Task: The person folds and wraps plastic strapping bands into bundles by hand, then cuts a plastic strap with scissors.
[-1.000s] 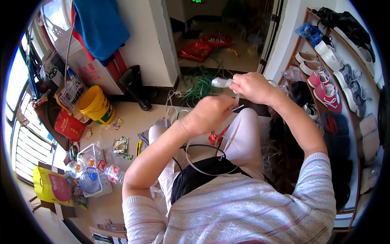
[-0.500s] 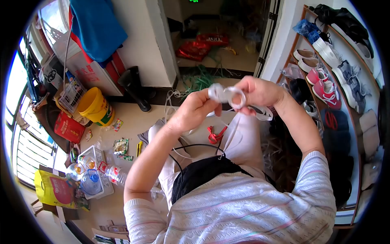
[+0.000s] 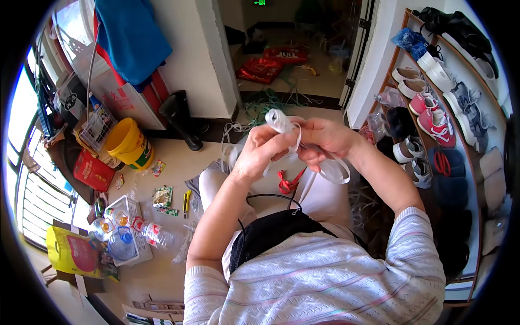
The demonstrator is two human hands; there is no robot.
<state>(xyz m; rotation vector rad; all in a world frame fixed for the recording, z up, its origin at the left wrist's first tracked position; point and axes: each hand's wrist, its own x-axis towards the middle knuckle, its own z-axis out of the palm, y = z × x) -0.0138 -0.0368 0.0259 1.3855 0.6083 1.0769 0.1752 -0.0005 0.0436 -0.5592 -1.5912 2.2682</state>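
Note:
White plastic strap is bent into a small roll point(image 3: 278, 120) that stands up between my hands over my lap. My left hand point(image 3: 261, 151) pinches the lower part of this roll, its fingers curled. Close on the other side, my right hand point(image 3: 327, 140) grips the same strap, with its fingers bent inward. A loose loop of the strap point(image 3: 337, 171) hangs below my right hand. Fingers hide where the strip's ends run. Beneath the hands, between my legs, lies a red looped item point(image 3: 290, 182) whose kind is unclear.
Shoes fill the rack point(image 3: 469, 168) at right. On the left floor are a yellow bucket point(image 3: 129, 143), a white basket point(image 3: 142, 250) with plastic bottles, and a yellow cutter point(image 3: 187, 201). Green strips point(image 3: 265, 105) lie by the doorway. Black boots point(image 3: 181, 122) stand by the wall.
My right hand has come down and left, closer to my left hand. The strap's round ring between the hands has gone from sight, and the roll now points upward.

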